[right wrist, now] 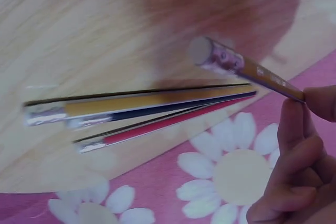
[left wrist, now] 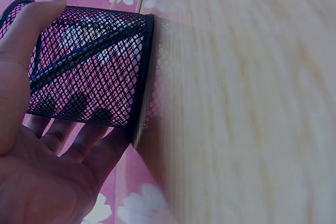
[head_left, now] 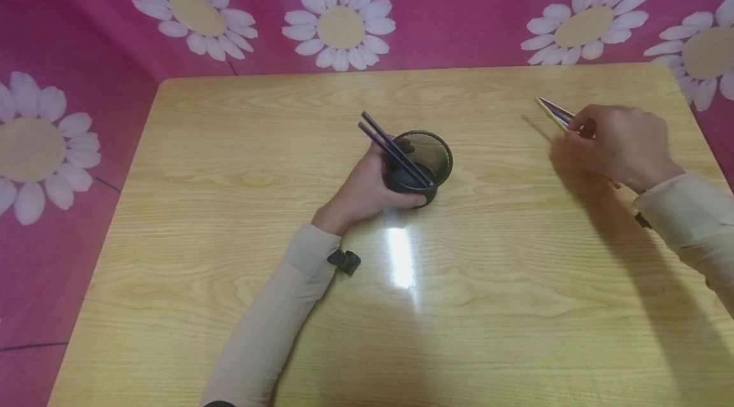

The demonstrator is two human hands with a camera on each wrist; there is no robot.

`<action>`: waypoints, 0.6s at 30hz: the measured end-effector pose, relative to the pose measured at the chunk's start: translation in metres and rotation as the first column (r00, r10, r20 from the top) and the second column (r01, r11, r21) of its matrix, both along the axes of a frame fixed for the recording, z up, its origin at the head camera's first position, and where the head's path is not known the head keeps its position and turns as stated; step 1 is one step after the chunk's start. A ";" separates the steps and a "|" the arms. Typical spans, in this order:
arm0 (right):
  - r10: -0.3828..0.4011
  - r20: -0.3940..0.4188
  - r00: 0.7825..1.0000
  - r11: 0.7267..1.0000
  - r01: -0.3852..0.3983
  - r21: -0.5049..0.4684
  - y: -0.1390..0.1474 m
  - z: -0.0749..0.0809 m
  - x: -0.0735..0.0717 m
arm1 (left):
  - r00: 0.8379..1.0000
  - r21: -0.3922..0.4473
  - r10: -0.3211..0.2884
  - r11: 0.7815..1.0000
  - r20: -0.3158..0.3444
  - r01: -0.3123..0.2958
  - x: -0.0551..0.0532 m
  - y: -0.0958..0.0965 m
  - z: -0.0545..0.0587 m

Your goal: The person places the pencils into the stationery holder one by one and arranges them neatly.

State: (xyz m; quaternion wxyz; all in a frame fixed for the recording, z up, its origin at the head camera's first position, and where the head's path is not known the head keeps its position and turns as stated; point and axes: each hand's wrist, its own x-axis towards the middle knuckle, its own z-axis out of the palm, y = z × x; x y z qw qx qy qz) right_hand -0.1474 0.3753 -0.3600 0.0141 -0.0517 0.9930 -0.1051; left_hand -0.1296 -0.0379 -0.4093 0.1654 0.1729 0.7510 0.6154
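Note:
My left hand [head_left: 364, 190] holds a black mesh pen cup [head_left: 434, 151], the thumb near its rim and the fingers around the far side. The cup's base is at the tabletop in the left wrist view. Two dark pencils [head_left: 390, 144] lean inside it, their upper ends out to the left. At the right, my right hand [head_left: 627, 142] pinches a yellow pencil [right wrist: 257, 72] between thumb and fingers, its eraser end pointing away from the hand. Beside it lie a yellow pencil [right wrist: 131, 102], a dark pencil [right wrist: 157, 111] and a red pencil [right wrist: 173, 121] on the table.
The wood-grain table [head_left: 229, 158] carries a bright light reflection in front of the cup. Pink cloth [head_left: 459, 6] with white daisies hangs behind the table and along its left side.

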 end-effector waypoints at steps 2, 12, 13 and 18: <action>0.007 -0.012 1.000 1.000 -0.008 -0.025 -0.006 0.003 0.001 | 1.000 -0.002 -0.001 1.000 -0.003 0.001 0.000 0.000 0.000; 0.048 -0.098 0.994 0.992 -0.059 -0.111 -0.041 0.014 0.008 | 1.000 0.002 -0.002 1.000 0.000 0.002 0.000 0.000 -0.001; 0.055 -0.114 0.992 0.991 -0.068 -0.115 -0.045 0.015 0.008 | 1.000 0.004 -0.002 1.000 0.002 0.002 0.000 0.000 -0.001; 0.095 -0.192 0.977 0.983 -0.122 -0.136 -0.061 0.018 0.010 | 1.000 0.015 0.001 1.000 0.005 -0.001 0.001 0.000 -0.001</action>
